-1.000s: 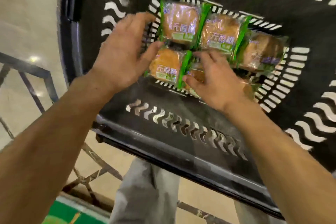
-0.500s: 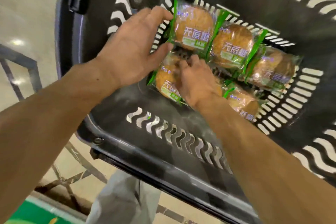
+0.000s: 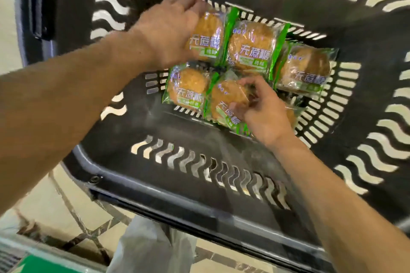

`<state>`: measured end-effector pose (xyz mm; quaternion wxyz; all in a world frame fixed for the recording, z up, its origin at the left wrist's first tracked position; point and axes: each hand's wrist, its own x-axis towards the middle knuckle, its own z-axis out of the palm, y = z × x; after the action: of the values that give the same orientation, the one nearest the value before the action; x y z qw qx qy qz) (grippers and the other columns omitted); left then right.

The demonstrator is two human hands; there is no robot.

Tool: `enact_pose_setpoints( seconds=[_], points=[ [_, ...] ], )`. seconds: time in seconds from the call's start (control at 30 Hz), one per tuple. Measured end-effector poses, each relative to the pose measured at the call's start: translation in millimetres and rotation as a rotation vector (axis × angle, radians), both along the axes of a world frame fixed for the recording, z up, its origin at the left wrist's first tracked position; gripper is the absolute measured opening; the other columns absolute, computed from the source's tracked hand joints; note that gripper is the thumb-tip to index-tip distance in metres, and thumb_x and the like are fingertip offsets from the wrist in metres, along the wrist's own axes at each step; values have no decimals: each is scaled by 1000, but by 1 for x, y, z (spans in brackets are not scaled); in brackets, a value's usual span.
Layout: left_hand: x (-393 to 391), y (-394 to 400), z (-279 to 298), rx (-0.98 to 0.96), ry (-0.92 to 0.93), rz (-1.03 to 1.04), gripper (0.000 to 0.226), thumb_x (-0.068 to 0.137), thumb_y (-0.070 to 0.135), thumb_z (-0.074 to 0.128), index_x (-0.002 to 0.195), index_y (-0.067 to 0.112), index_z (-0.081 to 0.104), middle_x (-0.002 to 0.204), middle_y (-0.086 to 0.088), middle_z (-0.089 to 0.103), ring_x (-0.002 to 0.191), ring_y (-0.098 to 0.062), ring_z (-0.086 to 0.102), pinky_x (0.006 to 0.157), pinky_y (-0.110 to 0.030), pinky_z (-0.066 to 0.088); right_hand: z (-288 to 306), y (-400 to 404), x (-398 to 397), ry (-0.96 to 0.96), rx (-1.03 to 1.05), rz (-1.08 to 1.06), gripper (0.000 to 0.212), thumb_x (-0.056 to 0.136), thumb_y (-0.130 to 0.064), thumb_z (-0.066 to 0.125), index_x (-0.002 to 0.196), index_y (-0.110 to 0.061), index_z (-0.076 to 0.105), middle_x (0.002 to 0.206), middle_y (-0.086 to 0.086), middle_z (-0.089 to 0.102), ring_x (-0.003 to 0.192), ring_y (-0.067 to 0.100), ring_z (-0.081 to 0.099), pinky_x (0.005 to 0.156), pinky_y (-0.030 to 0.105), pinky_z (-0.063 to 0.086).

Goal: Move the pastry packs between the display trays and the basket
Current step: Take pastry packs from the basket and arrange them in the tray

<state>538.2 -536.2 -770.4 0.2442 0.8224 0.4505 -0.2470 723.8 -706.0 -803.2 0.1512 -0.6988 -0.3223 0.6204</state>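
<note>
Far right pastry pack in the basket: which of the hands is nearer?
Right. The right hand pinches the front middle pack, just left of and below the far right pack. The left hand holds the back left pack, two packs away.

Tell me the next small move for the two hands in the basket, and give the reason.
Probably lift both packs clear of the basket. The left hand grips the far-left pastry pack along its edge, and the right hand pinches the near-middle pack, which sits tilted over its neighbours. Both grasps look set, so raising comes next.
</note>
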Motion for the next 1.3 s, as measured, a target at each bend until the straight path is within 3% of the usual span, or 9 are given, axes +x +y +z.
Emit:
enact_pose_setpoints(
  seconds=[0.1, 0.17, 0.3, 0.5, 0.67, 0.83, 1.03, 1.2, 1.3],
  points=[
    [11, 5, -21, -52, 127, -27, 104, 78, 46, 82, 156, 16, 21, 159, -15, 27, 146, -38, 27, 119, -56, 27, -3, -9, 31, 21, -45, -56, 44, 78, -20, 81, 111, -38, 59, 95, 1, 69, 80, 27, 70, 77, 51, 59],
    [17, 7, -28, -7, 201, -24, 109, 75, 52, 83, 156, 14, 20, 159, -17, 27, 146, -39, 25, 119, -57, 24, -7, -13, 45, 38, -67, -68, 43, 84, -10, 79, 117, -29, 59, 90, -5, 66, 71, 5, 65, 76, 36, 60],
    [24, 5, -30, 84, 288, -34, 111, 69, 57, 85, 152, 14, 26, 156, -23, 26, 145, -42, 24, 119, -55, 22, -14, -20, 49, 11, -63, -101, 42, 82, -17, 84, 114, -30, 61, 91, -9, 65, 71, -2, 62, 71, 20, 54],
    [15, -16, -13, 33, 113, 159, 66, 83, 42, 79, 135, 19, 46, 133, -15, 45, 111, -42, 57, 91, -51, 47, -19, -23, 30, -29, -94, -131, 48, 71, -28, 92, 107, -36, 61, 95, 0, 71, 84, 24, 70, 77, 44, 60],
    [4, -31, 43, -130, -160, 530, 55, 80, 43, 81, 123, 22, 55, 104, 1, 65, 96, -26, 60, 90, -39, 48, 31, -13, 26, 28, -42, -220, 48, 79, -17, 86, 118, -22, 59, 96, -4, 64, 65, -13, 61, 54, 7, 46],
    [-10, -55, 151, -211, -550, 911, 45, 68, 35, 89, 95, 13, 60, 76, 2, 62, 65, -5, 54, 61, -20, 49, 162, -5, 37, 35, 55, -402, 51, 79, -4, 83, 124, -4, 60, 100, 3, 68, 68, -9, 62, 57, 11, 50],
    [-5, -71, 358, -180, -892, 1060, 34, 74, 21, 88, 99, 23, 66, 94, 0, 76, 84, -12, 68, 80, -39, 59, 394, 19, 33, 19, 296, -627, 46, 74, -1, 84, 114, -11, 64, 100, 9, 72, 81, 12, 67, 74, 31, 57],
    [-34, -76, 544, -67, -1206, 1063, 46, 82, 7, 80, 122, 6, 59, 100, 3, 73, 84, 1, 68, 77, -21, 55, 579, 23, -13, 144, 559, -651, 43, 81, -9, 80, 119, -23, 65, 101, 12, 77, 85, 24, 73, 77, 39, 61],
    [-74, -101, 630, 66, -1380, 1138, 57, 77, 20, 81, 127, 12, 55, 109, 0, 74, 95, -8, 70, 80, -30, 60, 658, 7, -50, 228, 659, -613, 50, 80, -9, 78, 126, -24, 63, 93, 9, 78, 80, 22, 73, 74, 38, 62]
  ],
)
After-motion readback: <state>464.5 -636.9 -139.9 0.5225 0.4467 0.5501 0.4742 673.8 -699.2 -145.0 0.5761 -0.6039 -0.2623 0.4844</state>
